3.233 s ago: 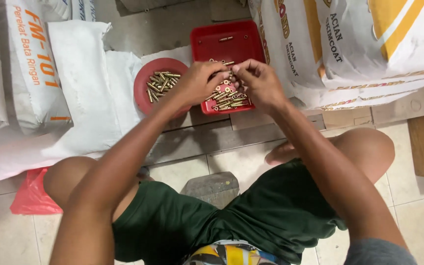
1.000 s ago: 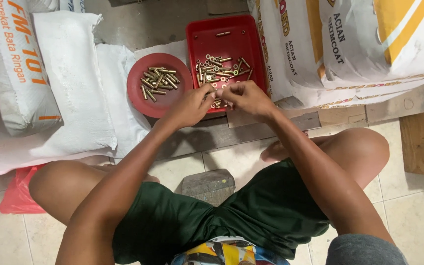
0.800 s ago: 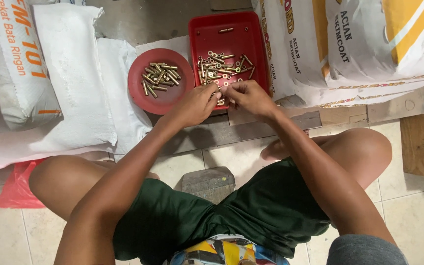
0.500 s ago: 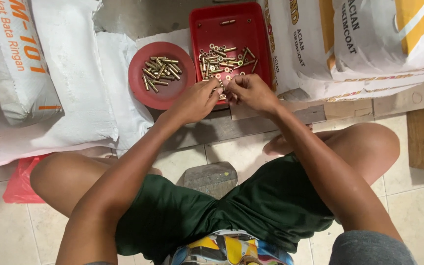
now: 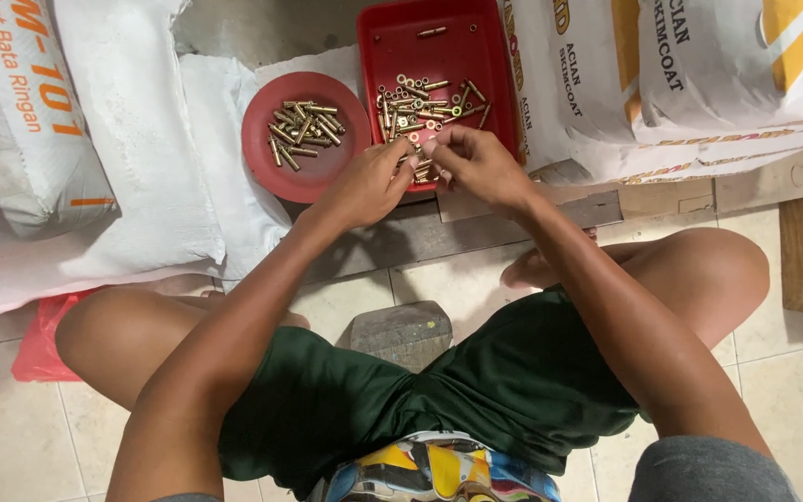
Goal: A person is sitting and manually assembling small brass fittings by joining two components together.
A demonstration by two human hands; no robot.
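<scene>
A red rectangular tray (image 5: 443,51) holds several loose brass bolts and fittings (image 5: 420,98) spread over its near half. Left of it sits a round red dish (image 5: 276,163) with a pile of brass bolts (image 5: 304,130). My left hand (image 5: 364,186) and my right hand (image 5: 476,163) meet at the tray's near edge, fingertips pinched together on a small brass piece (image 5: 423,160) between them. What exactly the fingers grip is partly hidden.
Large white sacks (image 5: 76,158) lie to the left and more white sacks (image 5: 680,74) to the right of the tray. A grey stone block (image 5: 401,330) sits between my bent legs on the tiled floor. A red plastic bag (image 5: 39,339) lies by my left knee.
The view has drifted slightly, so tray and dish sit a little higher. Both hands stay together at the tray's near edge, fingers still working a small brass piece.
</scene>
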